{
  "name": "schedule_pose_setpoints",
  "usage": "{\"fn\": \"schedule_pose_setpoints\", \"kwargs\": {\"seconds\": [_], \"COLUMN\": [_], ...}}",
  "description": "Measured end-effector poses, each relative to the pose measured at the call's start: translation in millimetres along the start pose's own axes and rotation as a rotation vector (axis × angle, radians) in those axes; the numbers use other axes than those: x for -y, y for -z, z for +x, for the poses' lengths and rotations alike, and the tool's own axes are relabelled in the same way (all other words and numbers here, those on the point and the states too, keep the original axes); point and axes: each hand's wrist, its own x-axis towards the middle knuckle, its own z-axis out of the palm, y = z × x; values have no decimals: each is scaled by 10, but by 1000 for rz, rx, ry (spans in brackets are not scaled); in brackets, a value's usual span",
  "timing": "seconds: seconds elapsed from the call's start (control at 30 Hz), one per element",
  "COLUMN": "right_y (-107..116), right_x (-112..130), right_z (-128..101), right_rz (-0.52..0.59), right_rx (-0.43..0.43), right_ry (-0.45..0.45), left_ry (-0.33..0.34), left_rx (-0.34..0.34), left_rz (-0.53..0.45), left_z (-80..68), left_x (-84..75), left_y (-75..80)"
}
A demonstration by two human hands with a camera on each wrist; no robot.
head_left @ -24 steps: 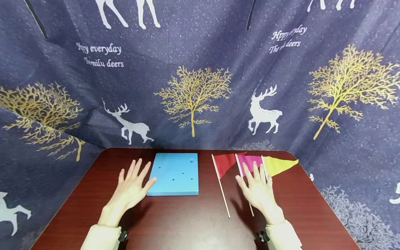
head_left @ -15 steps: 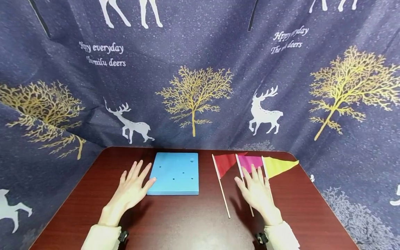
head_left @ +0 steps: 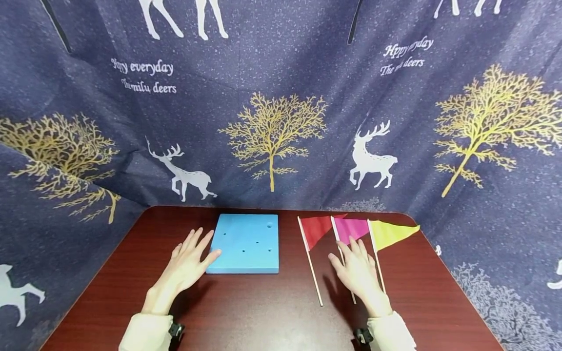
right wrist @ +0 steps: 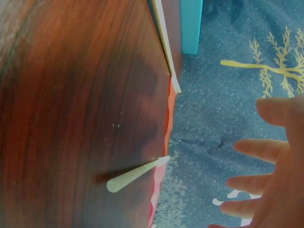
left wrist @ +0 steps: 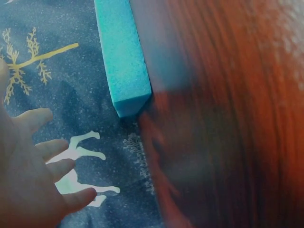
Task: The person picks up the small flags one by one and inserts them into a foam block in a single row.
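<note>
My left hand [head_left: 186,265], fingers spread and holding nothing, hovers by the left edge of a light blue foam block [head_left: 248,239] with several small holes in its top. My right hand [head_left: 357,270] hangs over the stick of a magenta flag [head_left: 351,230], also with nothing in it. A red flag [head_left: 315,230] lies to its left and a yellow flag [head_left: 391,234] to its right, each on a thin pale stick. In the left wrist view the block's side [left wrist: 123,57] stands beyond the spread fingers. The right wrist view shows a flag stick's end [right wrist: 114,185] apart from the fingers.
Everything lies on a dark red-brown wooden table [head_left: 263,312] with rounded far corners. A dark blue cloth [head_left: 281,58] printed with deer and trees hangs behind and at both sides. The yellow flag's tip reaches the table's right edge.
My right hand has drawn slightly back and left, its fingers bending a little, uncovering more of the yellow flag's stick. My left hand has shifted only slightly. Block and flags stay put.
</note>
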Motion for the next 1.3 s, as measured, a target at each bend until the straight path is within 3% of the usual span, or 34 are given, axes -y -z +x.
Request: {"fn": "schedule_pose_setpoints", "kwargs": {"seconds": [0.4,0.7,1.07,1.3], "right_y": [-72,-177,-312,-400], "right_x": [68,178,315,375], "right_z": [11,-30,-4,20], "right_rz": [40,43,22,64], "right_rx": [-6,-58,-41,31], "right_ry": [-8,37,52,-14], "left_ry": [22,65,86,126], "left_rx": [29,57,116,179], "left_rz": [-88,-117,-136,-143], "left_z": [63,46,65,59], "left_x": [14,-2,80,85], "left_y": [-17,-48,-135,-141]}}
